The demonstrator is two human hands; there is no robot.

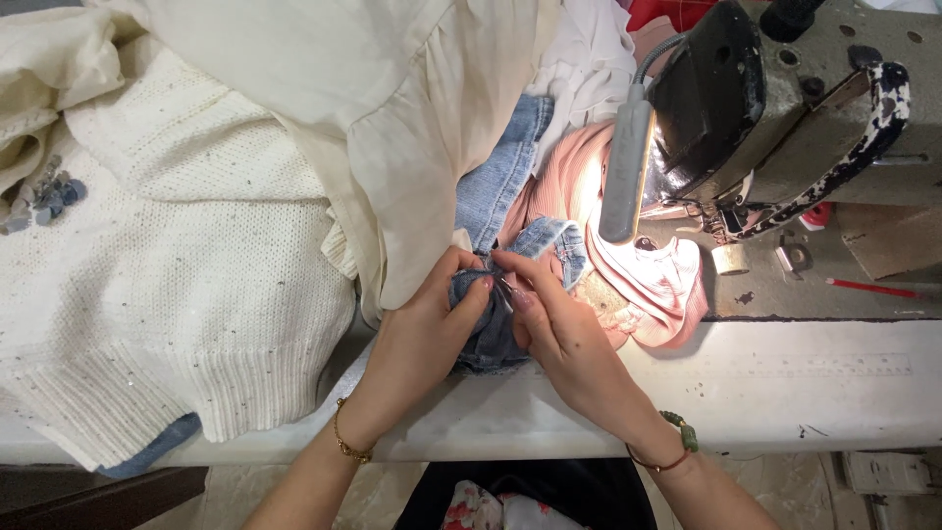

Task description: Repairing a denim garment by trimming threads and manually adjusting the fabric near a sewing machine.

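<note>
Both hands pinch one bunched blue denim piece (491, 324): left hand (432, 319) steadies it while a thin metal tool (505, 292) is clamped in the right hand (559, 329).

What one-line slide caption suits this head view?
Both hands, left hand and right hand, pinch folded blue denim beside a sewing machine.

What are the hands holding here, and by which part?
Both the left hand and right hand pinch the bunched edge of a blue denim piece; a thin tool may be there.
</note>
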